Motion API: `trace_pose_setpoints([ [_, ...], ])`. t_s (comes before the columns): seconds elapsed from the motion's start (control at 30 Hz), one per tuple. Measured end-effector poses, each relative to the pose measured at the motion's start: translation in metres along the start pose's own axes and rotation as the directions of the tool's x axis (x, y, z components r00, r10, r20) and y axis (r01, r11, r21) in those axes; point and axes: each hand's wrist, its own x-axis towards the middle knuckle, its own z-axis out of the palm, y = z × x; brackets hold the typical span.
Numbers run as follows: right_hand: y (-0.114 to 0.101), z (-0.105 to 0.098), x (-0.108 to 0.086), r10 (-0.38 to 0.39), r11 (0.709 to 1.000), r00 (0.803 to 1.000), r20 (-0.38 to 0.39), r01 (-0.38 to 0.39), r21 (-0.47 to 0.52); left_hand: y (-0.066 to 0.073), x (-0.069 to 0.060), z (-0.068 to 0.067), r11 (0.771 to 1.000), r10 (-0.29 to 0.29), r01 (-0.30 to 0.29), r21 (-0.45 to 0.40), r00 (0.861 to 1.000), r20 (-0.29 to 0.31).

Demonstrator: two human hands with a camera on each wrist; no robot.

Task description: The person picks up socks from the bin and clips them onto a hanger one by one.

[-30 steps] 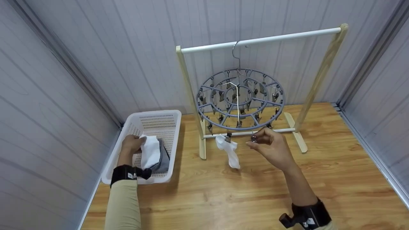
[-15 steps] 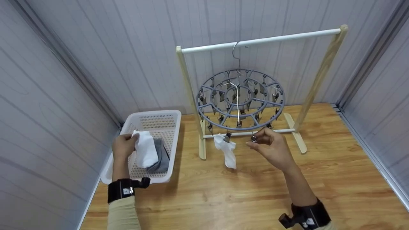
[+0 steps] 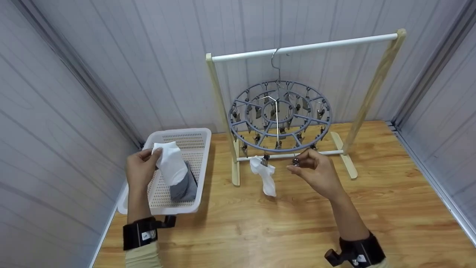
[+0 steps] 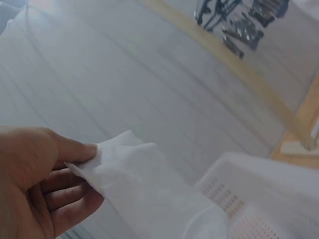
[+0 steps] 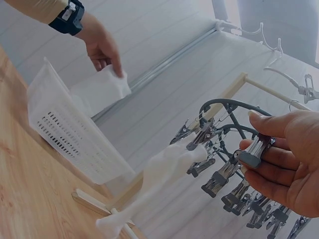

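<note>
My left hand [image 3: 141, 169] pinches a white sock [image 3: 171, 163] by its top edge, over the basket; the left wrist view shows the thumb on the sock [image 4: 149, 184]. Grey cloth [image 3: 185, 188] lies in the basket beneath it. My right hand [image 3: 316, 173] holds a metal clip [image 3: 295, 161] at the front of the round hanger [image 3: 256, 146]; in the right wrist view this clip [image 5: 254, 152] sits between thumb and fingers. Left of it, another white sock [image 3: 264, 178] hangs from a clip [image 3: 265, 160].
The white basket [image 3: 205, 163] stands at the left on the wooden surface [image 3: 260, 230]. The hanger hooks over the white bar [image 3: 334, 43] of a wooden-legged rack [image 3: 375, 85]. Several other clips dangle from the hanger. Panelled walls [image 3: 167, 44] surround the back and sides.
My left hand has drawn the white sock up and slightly left, uncovering more grey cloth. The hanging sock has swung a little. My right hand stays at its clip.
</note>
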Motion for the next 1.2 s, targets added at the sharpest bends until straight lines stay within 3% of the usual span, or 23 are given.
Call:
trace_pose_setpoints([
  [0.3,0.001,-0.002,0.000,-0.015,1.000,1.000,0.007,0.015,-0.012,0.025,-0.028,0.017,0.990,0.100,-0.105,-0.090,0.994,-0.054],
  [0.57,0.001,0.000,0.000,0.003,1.000,1.000,0.011,-0.003,-0.001,0.044,-0.061,0.034,0.972,0.109,-0.118,-0.203,0.992,-0.056],
  [0.9,0.001,0.000,0.001,0.003,1.000,1.000,0.009,-0.003,0.005,0.040,-0.093,0.074,0.952,0.163,-0.158,-0.264,0.987,-0.003],
  [1.2,0.002,0.002,0.000,0.000,1.000,1.000,0.023,0.000,0.031,0.045,-0.121,0.102,0.903,0.242,-0.196,-0.381,0.967,0.075],
])
